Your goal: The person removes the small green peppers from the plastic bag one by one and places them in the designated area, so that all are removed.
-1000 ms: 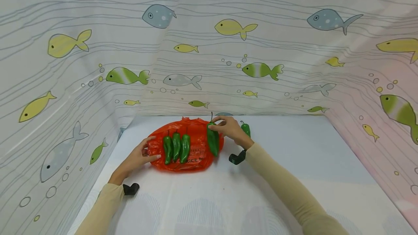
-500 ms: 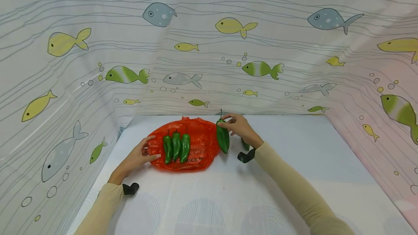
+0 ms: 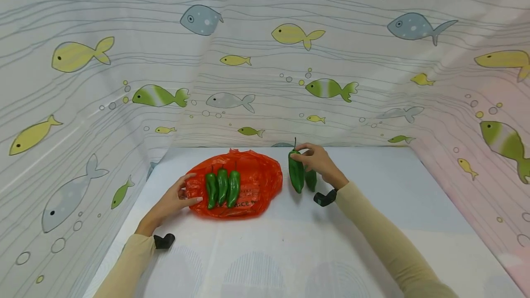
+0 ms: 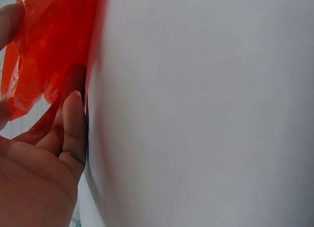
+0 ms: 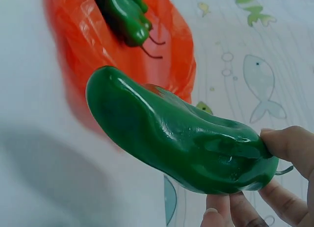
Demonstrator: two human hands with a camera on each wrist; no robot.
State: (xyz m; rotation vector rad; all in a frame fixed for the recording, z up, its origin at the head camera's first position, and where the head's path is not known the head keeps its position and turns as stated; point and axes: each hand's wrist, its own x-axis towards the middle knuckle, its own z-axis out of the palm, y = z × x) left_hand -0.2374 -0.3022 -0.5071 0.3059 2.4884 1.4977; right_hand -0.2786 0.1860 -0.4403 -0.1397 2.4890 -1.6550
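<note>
Nearest, a white worktop (image 3: 248,252) printed with pale arches is crossed by two beige sleeves (image 3: 385,238), and a small black device (image 3: 164,241) is worn at each wrist. Farther in, the left hand (image 3: 178,199) is placed at the left edge of a flattened red plastic bag (image 3: 262,169); its fingers are loosely bent about that edge, and whether the plastic is gripped cannot be told. On the bag, three green peppers (image 3: 222,187) are laid side by side, stems pointing away. To the right of the bag, a larger green pepper (image 3: 296,174) is pinched near its stem by the fingers of the right hand (image 3: 318,161), held stem up and tip down. Just behind it, another pepper (image 3: 310,182) is partly hidden. Farthest back, the space is enclosed by a fish-printed sheet (image 3: 265,75).
</note>
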